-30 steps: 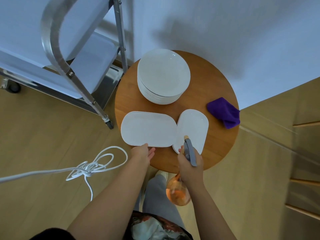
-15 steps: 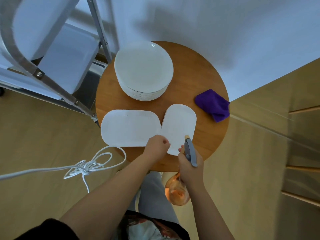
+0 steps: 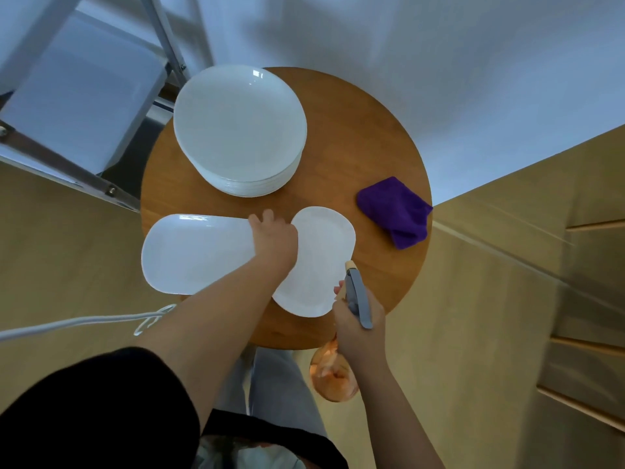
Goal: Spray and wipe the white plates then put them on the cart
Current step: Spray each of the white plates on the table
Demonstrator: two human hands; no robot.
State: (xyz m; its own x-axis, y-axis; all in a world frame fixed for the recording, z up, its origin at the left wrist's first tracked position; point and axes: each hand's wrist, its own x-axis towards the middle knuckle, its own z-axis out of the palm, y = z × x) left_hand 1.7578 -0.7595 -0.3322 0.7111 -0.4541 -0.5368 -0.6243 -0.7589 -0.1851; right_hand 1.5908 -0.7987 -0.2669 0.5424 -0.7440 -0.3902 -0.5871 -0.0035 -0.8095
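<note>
Two white oblong plates lie side by side on the round wooden table [image 3: 355, 147]: the left oblong plate [image 3: 192, 255] and the right oblong plate [image 3: 321, 252]. My left hand [image 3: 275, 238] lies over where they meet, fingers curled down over the far rim of the left one. Behind them stands a stack of round white plates [image 3: 236, 130]. My right hand [image 3: 362, 336] grips an orange spray bottle [image 3: 333, 377] with a grey head at the table's near edge, nozzle toward the right plate. A purple cloth [image 3: 395, 211] lies at the table's right edge.
The metal cart [image 3: 84, 96] with pale shelves stands at the far left, touching the table's side. A white cord [image 3: 84, 321] lies on the wooden floor at the left. Wooden drawer fronts [image 3: 558, 299] rise on the right. A white wall is behind.
My left hand moved from the near rim of the plates to their far edge. The view has moved closer. The right hand with the bottle stayed in place.
</note>
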